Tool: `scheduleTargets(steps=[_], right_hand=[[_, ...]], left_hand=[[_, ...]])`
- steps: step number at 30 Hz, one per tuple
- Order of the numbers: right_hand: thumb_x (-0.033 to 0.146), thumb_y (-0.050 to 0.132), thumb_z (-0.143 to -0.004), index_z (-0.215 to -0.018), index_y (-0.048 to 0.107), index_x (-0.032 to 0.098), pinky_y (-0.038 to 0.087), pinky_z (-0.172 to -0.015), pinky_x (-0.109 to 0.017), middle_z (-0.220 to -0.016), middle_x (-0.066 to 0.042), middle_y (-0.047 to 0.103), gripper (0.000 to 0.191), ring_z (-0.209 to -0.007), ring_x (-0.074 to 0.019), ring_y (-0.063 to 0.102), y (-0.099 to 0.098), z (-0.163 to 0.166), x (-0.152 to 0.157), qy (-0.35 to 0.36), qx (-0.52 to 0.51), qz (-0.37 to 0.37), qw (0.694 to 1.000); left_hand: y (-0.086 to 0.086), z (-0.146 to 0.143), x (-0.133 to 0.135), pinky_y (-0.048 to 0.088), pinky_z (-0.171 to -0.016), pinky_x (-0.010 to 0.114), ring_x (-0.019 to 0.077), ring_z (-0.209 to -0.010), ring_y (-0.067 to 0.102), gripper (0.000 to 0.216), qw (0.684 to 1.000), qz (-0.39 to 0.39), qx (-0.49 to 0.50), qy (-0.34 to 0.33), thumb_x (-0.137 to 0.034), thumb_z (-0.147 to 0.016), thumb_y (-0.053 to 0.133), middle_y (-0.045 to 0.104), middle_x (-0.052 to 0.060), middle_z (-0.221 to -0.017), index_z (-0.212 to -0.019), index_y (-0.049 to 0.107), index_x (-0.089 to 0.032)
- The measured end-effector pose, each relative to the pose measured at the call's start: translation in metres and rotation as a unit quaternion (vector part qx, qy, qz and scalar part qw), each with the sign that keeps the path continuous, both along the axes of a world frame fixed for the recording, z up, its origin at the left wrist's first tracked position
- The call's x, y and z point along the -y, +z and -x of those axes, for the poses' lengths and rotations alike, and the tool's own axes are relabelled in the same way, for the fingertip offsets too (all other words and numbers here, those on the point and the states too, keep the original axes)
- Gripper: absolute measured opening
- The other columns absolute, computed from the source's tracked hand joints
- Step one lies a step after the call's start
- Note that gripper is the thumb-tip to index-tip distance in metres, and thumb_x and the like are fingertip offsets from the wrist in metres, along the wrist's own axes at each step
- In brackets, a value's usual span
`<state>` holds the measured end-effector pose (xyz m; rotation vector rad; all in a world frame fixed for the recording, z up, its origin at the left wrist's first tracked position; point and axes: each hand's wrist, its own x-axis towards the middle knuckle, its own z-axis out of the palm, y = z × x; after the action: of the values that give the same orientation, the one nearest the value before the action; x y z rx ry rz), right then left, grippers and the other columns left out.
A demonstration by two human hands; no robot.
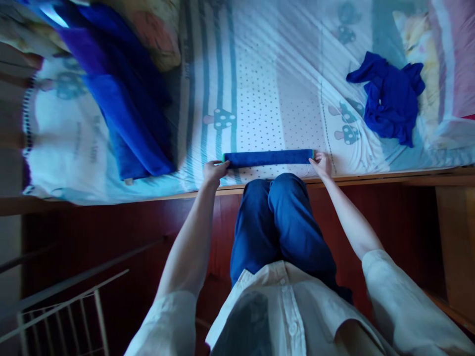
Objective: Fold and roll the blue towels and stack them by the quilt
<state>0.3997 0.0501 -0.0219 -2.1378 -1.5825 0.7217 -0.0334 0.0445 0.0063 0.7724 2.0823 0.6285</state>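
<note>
A dark blue towel (pixel 269 158) with green edging at both ends lies folded into a long narrow strip near the bed's front edge. My left hand (pixel 215 171) pinches its left end between thumb and fingers. At the opposite end, my right hand (pixel 322 164) grips the right corner the same way. The strip stretches straight between both hands, flat on the patterned bed sheet (pixel 256 113).
A crumpled blue garment (pixel 393 99) rests on the bed at right, beside a pink pillow (pixel 458 59). Long blue fabric (pixel 126 109) drapes over the left side. A white metal rack (pixel 59 316) stands at lower left. The wooden bed edge (pixel 230 190) runs before my knees.
</note>
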Motion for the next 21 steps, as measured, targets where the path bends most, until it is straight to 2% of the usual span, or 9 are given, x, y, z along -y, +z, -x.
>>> scheduleTargets(steps=[2,3,5,8,11,14,18,21], right_hand=[[0.047,0.066,-0.086,-0.116,0.065,0.020,0.055,-0.093,-0.044,-0.103,-0.012,0.075,0.041,-0.101,-0.0285,0.069,0.002,0.000,0.002,0.003,0.001,-0.010,1.000],[0.046,0.067,-0.085,-0.117,0.064,0.020,0.054,-0.095,-0.045,-0.105,-0.012,0.074,0.041,-0.103,-0.0289,0.068,0.005,0.000,0.004,0.003,0.005,-0.013,1.000],[0.043,0.068,-0.084,-0.121,0.062,0.020,0.053,-0.098,-0.047,-0.111,-0.013,0.072,0.044,-0.109,-0.0304,0.065,0.015,0.002,0.005,0.008,0.022,-0.019,1.000],[0.041,0.069,-0.084,-0.128,0.058,0.019,0.050,-0.101,-0.051,-0.124,-0.016,0.067,0.050,-0.119,-0.0327,0.059,0.041,0.008,0.004,0.038,0.047,-0.044,0.997],[0.043,0.073,-0.084,-0.135,0.055,0.019,0.046,-0.107,-0.053,-0.133,-0.018,0.062,0.060,-0.126,-0.0343,0.055,0.080,0.027,-0.003,0.096,0.033,-0.080,0.992],[0.043,0.082,-0.077,-0.143,0.052,0.020,0.042,-0.113,-0.054,-0.142,-0.018,0.057,0.076,-0.135,-0.0364,0.050,0.125,0.056,-0.010,0.165,-0.012,-0.112,0.980],[0.042,0.090,-0.067,-0.149,0.049,0.020,0.039,-0.117,-0.052,-0.149,-0.017,0.052,0.094,-0.141,-0.0365,0.046,0.180,0.100,-0.015,0.225,-0.086,-0.148,0.959],[0.042,0.094,-0.060,-0.148,0.051,0.021,0.040,-0.116,-0.051,-0.148,-0.016,0.056,0.100,-0.139,-0.0354,0.049,0.211,0.124,-0.019,0.241,-0.144,-0.171,0.944]], left_hand=[[0.003,-0.001,-0.004,0.051,-0.059,0.029,0.0145,-0.057,0.058,0.021,0.991,0.028,0.094,0.096,-0.025,-0.072,0.074,0.052,-0.004,-0.058,-0.084,0.059,-0.017],[0.006,-0.002,-0.005,0.050,-0.059,0.027,0.0130,-0.057,0.057,0.021,0.984,0.026,0.131,0.114,-0.024,-0.072,0.075,0.049,-0.005,-0.056,-0.082,0.058,-0.017],[0.014,-0.004,-0.006,0.050,-0.062,0.026,0.0124,-0.062,0.059,0.023,0.977,0.008,0.173,0.126,-0.022,-0.070,0.077,0.052,-0.004,-0.060,-0.083,0.059,-0.018],[0.033,-0.012,-0.004,0.056,-0.075,0.030,0.0153,-0.083,0.067,0.030,0.971,-0.063,0.201,0.116,-0.023,-0.071,0.077,0.065,0.001,-0.078,-0.096,0.061,-0.021],[0.061,-0.028,-0.004,0.059,-0.086,0.037,0.0178,-0.096,0.068,0.036,0.953,-0.171,0.240,0.064,-0.026,-0.068,0.078,0.068,0.003,-0.092,-0.099,0.062,-0.021],[0.098,-0.047,-0.007,0.061,-0.087,0.040,0.0178,-0.092,0.068,0.042,0.932,-0.248,0.263,-0.009,-0.035,-0.062,0.084,0.066,0.001,-0.091,-0.096,0.063,-0.019],[0.157,-0.074,-0.013,0.062,-0.084,0.041,0.0200,-0.090,0.068,0.054,0.904,-0.309,0.278,-0.101,-0.044,-0.056,0.088,0.068,0.003,-0.091,-0.097,0.067,-0.017],[0.201,-0.092,-0.013,0.061,-0.083,0.040,0.0230,-0.093,0.069,0.052,0.885,-0.337,0.268,-0.176,-0.045,-0.060,0.087,0.072,0.007,-0.095,-0.098,0.069,-0.015]])
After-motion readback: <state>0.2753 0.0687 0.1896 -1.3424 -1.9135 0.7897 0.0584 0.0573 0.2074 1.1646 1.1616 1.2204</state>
